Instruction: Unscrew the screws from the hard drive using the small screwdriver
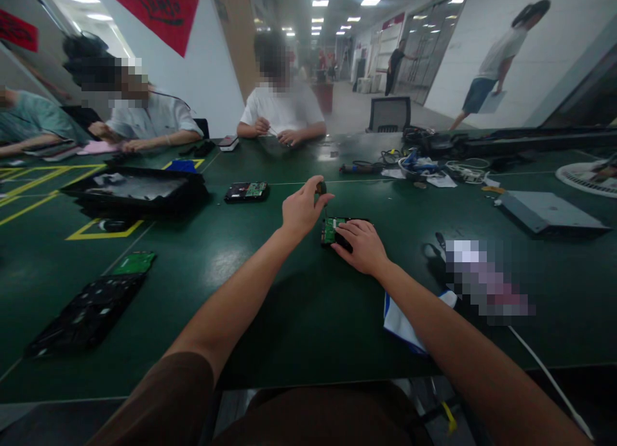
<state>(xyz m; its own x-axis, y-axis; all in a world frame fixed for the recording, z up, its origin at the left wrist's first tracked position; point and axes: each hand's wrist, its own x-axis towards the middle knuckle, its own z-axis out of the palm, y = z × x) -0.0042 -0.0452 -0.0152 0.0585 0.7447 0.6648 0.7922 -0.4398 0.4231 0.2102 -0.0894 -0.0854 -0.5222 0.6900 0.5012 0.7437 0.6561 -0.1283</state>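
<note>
In the middle of the table lies a hard drive [330, 230] with its green circuit board facing up. My right hand [364, 247] is closed over its right part, thumb along the near edge and fingers across the top, hiding much of it. Above the drive's left end, my left hand [303, 209] grips the dark handle of a small screwdriver [321, 187] between thumb and fingers. The thin shaft points down at the board; where its tip touches cannot be made out.
Another hard drive [247, 191] lies farther left, near a black tray [139, 192]. Black panels with a green board [91, 304] lie front left. To the right are a white-and-blue cloth [405, 324], a grey metal box [552, 211] and tangled cables [419, 163]. People sit across the table.
</note>
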